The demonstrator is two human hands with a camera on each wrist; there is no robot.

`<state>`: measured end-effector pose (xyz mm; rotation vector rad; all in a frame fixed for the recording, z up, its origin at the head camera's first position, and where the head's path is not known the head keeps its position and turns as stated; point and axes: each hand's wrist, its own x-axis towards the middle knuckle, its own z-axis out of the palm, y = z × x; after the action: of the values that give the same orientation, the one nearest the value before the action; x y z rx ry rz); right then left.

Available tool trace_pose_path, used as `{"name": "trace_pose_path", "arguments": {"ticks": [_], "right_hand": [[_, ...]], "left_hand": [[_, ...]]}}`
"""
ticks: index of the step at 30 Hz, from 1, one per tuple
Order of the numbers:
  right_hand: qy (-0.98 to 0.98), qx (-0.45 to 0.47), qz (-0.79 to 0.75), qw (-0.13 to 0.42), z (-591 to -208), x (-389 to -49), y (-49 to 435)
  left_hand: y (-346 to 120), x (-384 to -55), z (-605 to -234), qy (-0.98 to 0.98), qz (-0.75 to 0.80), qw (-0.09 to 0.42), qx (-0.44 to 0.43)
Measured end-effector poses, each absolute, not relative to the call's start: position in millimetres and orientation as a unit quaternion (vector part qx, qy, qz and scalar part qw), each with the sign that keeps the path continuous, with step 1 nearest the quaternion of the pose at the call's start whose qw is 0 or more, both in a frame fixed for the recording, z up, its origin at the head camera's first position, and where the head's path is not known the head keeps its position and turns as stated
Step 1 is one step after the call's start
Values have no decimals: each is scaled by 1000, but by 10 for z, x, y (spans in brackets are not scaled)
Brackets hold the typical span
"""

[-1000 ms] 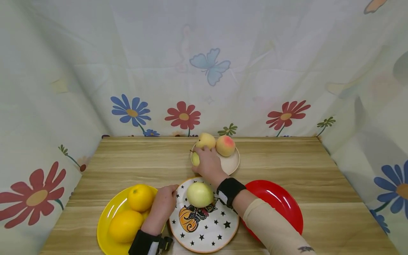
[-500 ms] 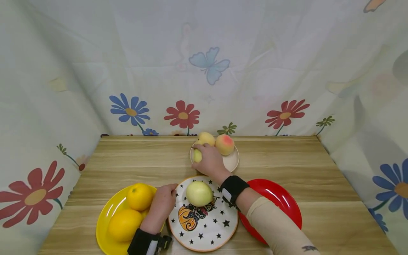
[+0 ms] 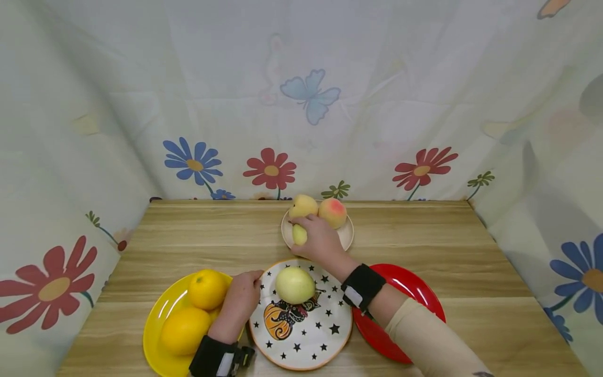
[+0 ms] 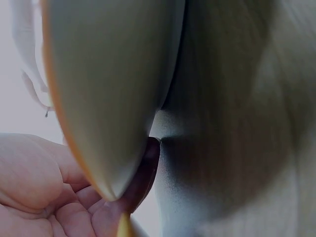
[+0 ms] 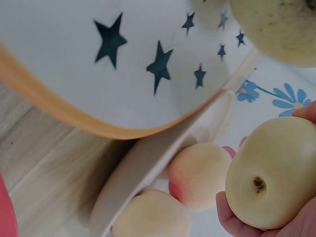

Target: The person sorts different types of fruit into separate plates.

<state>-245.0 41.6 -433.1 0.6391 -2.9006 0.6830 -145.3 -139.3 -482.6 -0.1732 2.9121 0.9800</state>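
Observation:
My right hand (image 3: 322, 239) grips a pale yellow-green pear (image 3: 299, 234) over the front of a small cream dish (image 3: 347, 236). In the right wrist view the held pear (image 5: 271, 173) shows its blossom end, with fingers curled round it. On the dish are a blushed peach (image 3: 333, 212) and a pale yellow fruit (image 3: 303, 205). My left hand (image 3: 241, 297) pinches the left rim of a star-patterned plate (image 3: 311, 340); the left wrist view shows a finger beneath the plate's underside (image 4: 108, 98). A round pale green fruit (image 3: 294, 285) lies on that plate.
To the left is a yellow plate (image 3: 153, 324) with lemon-like yellow fruits (image 3: 186, 331), partly behind my left hand. A red plate (image 3: 431, 309) stands at the right, partly under my right forearm. A floral curtain (image 3: 226, 115) hangs behind the wooden table (image 3: 202, 230).
My right hand has drawn the pear away from the dish's left edge, moving to the right and slightly towards me. My left hand stays at the plate's rim.

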Motion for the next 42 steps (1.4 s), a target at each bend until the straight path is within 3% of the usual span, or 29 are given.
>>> {"name": "trace_pose_path", "arguments": {"ticks": [18,29,42], "right_hand": [[-940,275,200,26,-4130,-1965,449],[-928,319,188,49,-4041,-1663,454],[-915,358,187,3,-4019,-1371,457]], "left_hand": [[-1395,-1444,-4818,947,319,17,-39],[-1426,-1427,-4811,951,308,-18,6],[-1429,-1443,-4821,950,313,-7,-9]]}}
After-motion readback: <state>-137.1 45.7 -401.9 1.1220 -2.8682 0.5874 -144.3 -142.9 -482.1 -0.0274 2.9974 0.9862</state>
